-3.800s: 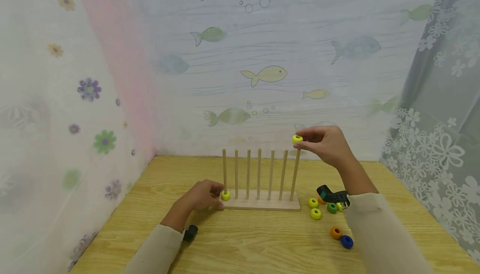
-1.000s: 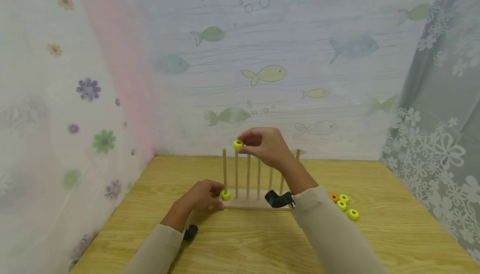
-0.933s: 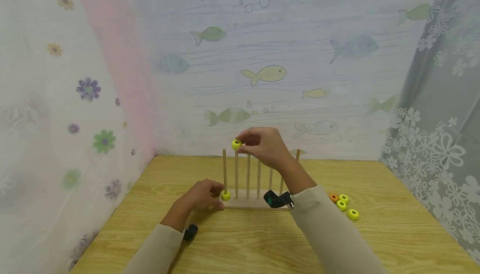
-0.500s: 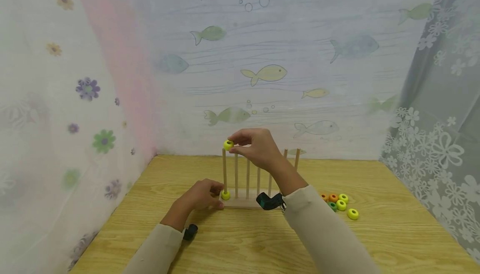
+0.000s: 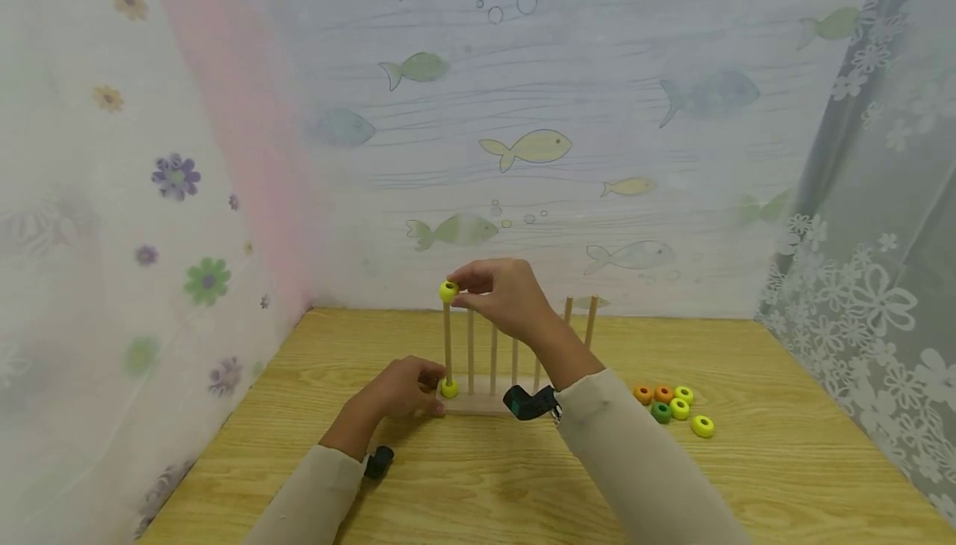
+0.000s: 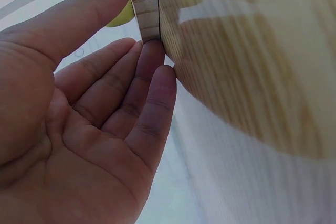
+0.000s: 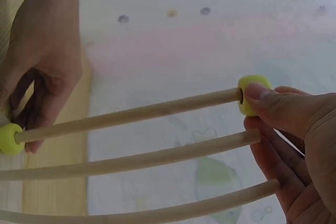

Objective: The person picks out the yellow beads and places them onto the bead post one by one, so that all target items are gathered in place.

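My right hand (image 5: 502, 294) pinches a yellow bead (image 5: 448, 292) at the top of the leftmost peg (image 5: 448, 338). In the right wrist view the peg's tip enters the hole of that bead (image 7: 253, 95). Another yellow bead (image 5: 449, 389) sits at the foot of the same peg. My left hand (image 5: 402, 389) holds the left end of the wooden base (image 5: 478, 404); in the left wrist view, thumb and fingers lie on either side of the base end (image 6: 146, 11). The right forearm hides the base's right part and the lower ends of the right pegs.
On the table (image 5: 448, 479) to the right lie loose beads: orange beads (image 5: 643, 395), a green bead (image 5: 660, 412) and yellow beads (image 5: 703, 426). The upright pegs (image 5: 494, 354) stand in a row under the right hand. A fish-patterned curtain (image 5: 523, 197) hangs behind the table.
The right hand, earlier at the rightmost peg with a yellow bead, has lately carried a yellow bead leftward from above the second peg onto the leftmost peg's tip. The left hand has stayed put.
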`<state>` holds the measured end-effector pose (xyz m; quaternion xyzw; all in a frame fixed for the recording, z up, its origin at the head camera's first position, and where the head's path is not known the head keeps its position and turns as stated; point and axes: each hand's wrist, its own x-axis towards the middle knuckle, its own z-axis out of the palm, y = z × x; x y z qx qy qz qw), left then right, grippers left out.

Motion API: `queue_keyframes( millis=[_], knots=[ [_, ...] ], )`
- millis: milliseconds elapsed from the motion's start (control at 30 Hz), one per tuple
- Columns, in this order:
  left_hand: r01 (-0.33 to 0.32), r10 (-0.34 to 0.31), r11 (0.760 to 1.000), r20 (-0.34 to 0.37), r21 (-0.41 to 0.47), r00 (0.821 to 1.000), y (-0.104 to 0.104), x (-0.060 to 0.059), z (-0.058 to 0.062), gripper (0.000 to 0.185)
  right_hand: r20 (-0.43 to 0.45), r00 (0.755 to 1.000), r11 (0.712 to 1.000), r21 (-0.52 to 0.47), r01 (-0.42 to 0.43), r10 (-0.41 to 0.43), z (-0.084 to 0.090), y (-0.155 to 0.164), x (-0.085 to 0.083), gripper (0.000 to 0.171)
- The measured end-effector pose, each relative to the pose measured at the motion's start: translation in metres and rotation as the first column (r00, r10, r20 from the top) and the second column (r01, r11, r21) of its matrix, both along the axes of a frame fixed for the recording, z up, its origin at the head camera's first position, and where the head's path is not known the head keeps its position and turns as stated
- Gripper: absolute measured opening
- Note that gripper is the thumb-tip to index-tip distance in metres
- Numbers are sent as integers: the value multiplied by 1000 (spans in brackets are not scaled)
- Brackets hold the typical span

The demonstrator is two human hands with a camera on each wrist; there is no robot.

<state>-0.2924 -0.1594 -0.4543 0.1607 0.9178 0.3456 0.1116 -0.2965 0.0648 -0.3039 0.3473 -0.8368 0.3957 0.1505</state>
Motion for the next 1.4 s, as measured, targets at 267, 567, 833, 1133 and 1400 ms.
queue_keyframes(
  millis=[267,567,833,1133,1400],
  knots=[
    [-7,7,1000,-5,-15,1000,2,4,3,71,7,1000,1000,-2,9,-9,0,-1,2,21],
    [-11,11,1000,-8,-18,1000,3,4,3,71,3,1000,1000,12,29,-29,0,-4,2,21],
    [-1,1,1000,-3,-4,1000,1,2,3,71,8,999,999,27,36,-36,-2,-6,1,19],
    [8,-8,1000,-3,3,1000,0,2,3,70,24,999,999,20,32,-32,-2,-5,1,17],
    [11,-11,1000,-9,4,1000,1,4,3,71,-14,1000,999,27,23,-23,-3,-4,3,19]
  ],
)
